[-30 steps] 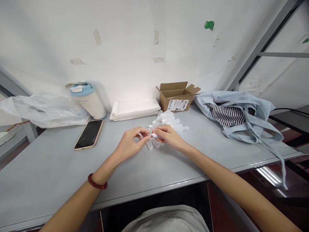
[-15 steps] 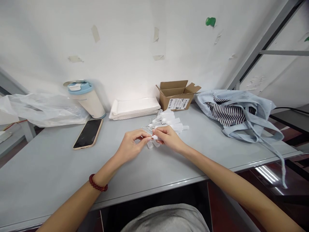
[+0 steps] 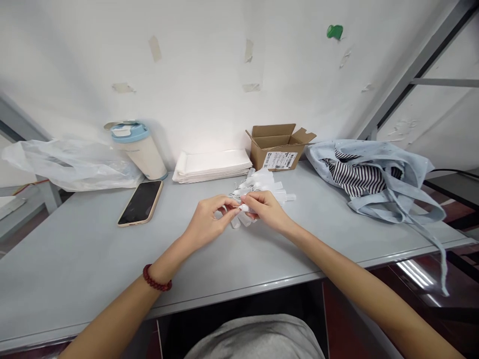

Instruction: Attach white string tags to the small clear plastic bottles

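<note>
Over the middle of the table, my right hand (image 3: 265, 205) grips a small white bottle (image 3: 244, 207) with a narrow pointed end, lying sideways and pointing left. Most of its body is hidden by the fingers. My left hand (image 3: 213, 215) pinches right at that pointed end, thumb and forefinger nearly together. What sits between these fingertips is too small to make out. Just behind and under both hands lies a loose pile of frosted white small bottles (image 3: 266, 180), some with thin metal-looking tips on the left side.
Behind the pile are a stack of white trays (image 3: 213, 164) and an open cardboard box (image 3: 280, 149). To the left are a phone (image 3: 141, 203), a cream tumbler (image 3: 144, 154) and a plastic bag (image 3: 75, 167). A light blue cloth bag (image 3: 396, 164) lies right, its strap hanging over the table edge.
The whole view has shifted slightly, so things appear a little further right. Both hands remain together at the small white bottle, whose pointed end now shows more clearly between them.
</note>
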Demonstrator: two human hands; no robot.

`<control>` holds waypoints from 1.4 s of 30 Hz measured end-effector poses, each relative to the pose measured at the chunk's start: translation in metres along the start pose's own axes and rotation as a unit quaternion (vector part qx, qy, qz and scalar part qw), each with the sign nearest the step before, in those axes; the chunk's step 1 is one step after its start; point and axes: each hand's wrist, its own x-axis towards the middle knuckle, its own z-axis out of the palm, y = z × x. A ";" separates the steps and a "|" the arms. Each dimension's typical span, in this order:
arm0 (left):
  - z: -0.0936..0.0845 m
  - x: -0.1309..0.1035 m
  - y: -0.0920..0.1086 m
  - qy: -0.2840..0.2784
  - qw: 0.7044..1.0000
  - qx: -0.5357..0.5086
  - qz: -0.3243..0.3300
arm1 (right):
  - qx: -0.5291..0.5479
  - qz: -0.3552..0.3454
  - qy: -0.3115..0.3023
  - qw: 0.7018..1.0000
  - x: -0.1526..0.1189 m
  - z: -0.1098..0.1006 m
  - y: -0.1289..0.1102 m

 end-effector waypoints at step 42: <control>-0.029 0.010 -0.044 0.027 0.935 0.285 -0.211 | -0.528 -0.144 -0.096 0.832 -0.004 0.015 0.019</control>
